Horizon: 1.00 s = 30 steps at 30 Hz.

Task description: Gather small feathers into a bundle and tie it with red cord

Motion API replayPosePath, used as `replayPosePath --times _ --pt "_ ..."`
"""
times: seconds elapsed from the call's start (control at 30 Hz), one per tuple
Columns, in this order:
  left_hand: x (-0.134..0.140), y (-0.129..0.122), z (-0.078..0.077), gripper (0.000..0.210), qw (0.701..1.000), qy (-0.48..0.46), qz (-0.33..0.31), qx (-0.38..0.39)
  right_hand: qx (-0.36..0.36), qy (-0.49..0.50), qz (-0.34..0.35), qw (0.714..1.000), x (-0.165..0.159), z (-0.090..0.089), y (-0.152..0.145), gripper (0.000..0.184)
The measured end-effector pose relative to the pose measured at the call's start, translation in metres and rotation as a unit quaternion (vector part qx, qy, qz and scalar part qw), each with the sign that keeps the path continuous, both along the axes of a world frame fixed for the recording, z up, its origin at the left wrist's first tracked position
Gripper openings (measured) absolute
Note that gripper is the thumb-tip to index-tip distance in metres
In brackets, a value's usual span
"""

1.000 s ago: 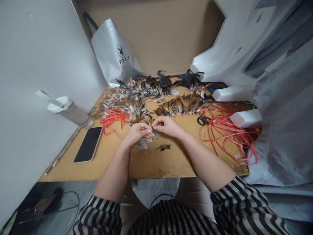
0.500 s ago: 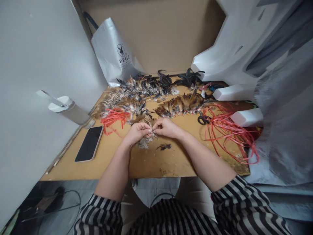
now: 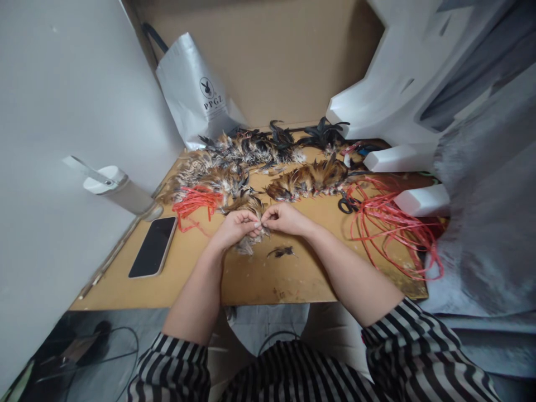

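My left hand (image 3: 243, 228) and my right hand (image 3: 285, 218) meet at the fingertips over the table, both closed in a pinch. Between them is a tiny pale bit, apparently part of a feather; the fingers cover most of it. Brown and dark feathers (image 3: 247, 202) lie just behind the hands, and greyish fluffy ones (image 3: 248, 244) show below my left fingers. A small dark feather tuft (image 3: 282, 252) rests on the table nearer to me. Beyond my right hand runs a row of brown feather bunches (image 3: 310, 180).
At left are red plastic strips (image 3: 196, 202), a phone (image 3: 153, 247) and a lidded cup (image 3: 121, 190). Black-handled scissors (image 3: 347, 203) lie beside tangled red strips (image 3: 389, 223) at right. More feather bunches (image 3: 251, 146), a silver bag (image 3: 195, 95) and white foam pieces (image 3: 422, 200) stand farther back.
Both hands stay in the same pinch at nearly the same spot, with only a slight shift of the fingertips. The feathers and other things have not moved.
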<state>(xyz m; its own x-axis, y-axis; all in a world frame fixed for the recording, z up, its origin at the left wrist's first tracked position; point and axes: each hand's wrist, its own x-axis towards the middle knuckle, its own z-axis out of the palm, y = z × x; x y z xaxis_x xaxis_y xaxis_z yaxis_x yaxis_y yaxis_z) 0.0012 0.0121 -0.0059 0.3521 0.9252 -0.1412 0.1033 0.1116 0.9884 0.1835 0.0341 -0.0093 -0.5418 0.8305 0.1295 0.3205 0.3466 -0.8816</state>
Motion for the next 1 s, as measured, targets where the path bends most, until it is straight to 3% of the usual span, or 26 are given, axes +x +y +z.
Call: replayPosePath --times 0.53,0.77,1.0 --pt "0.0002 -0.0009 0.0001 0.024 1.0 0.013 -0.018 0.008 -0.151 0.037 0.014 0.988 0.0026 -0.0017 0.0014 0.019" --pt "-0.0009 0.0005 -0.0032 0.023 0.999 0.009 -0.032 0.024 -0.125 0.025 0.03 0.991 0.0046 -0.0039 0.0044 0.021" --pt "0.0001 0.0006 -0.0021 0.024 0.999 0.013 -0.037 0.022 -0.093 0.009 0.002 0.996 0.0026 -0.0065 0.0041 0.019"
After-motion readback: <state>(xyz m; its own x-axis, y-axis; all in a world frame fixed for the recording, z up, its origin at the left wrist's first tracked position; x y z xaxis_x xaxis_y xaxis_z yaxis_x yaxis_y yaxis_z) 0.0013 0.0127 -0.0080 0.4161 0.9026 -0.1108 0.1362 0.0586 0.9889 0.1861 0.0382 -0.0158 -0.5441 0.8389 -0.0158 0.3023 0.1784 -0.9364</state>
